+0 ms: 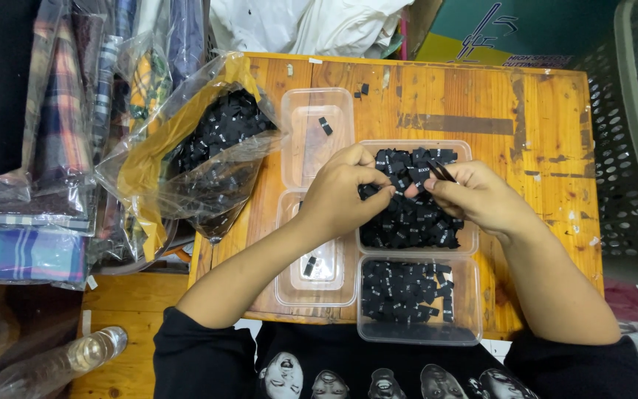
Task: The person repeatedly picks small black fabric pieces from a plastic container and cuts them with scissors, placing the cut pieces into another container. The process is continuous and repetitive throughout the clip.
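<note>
My left hand (342,193) and my right hand (474,196) meet over a clear plastic tub (470,238) heaped with small black fabric labels (407,218). The left fingers pinch one black label at the pile's top. My right hand grips thin black tweezers (441,171), whose tips point toward the left fingers. A second tub (474,325) nearer me holds more black labels. Two clear tubs on the left, the far one (317,129) and the near one (319,284), hold only one or two labels each.
A wooden table (540,125) carries the tubs. A big clear plastic bag of black labels (215,148) lies at its left edge. Bagged folded fabrics (46,148) are stacked further left. A green mesh basket (629,148) stands on the right, a plastic bottle (60,362) lower left.
</note>
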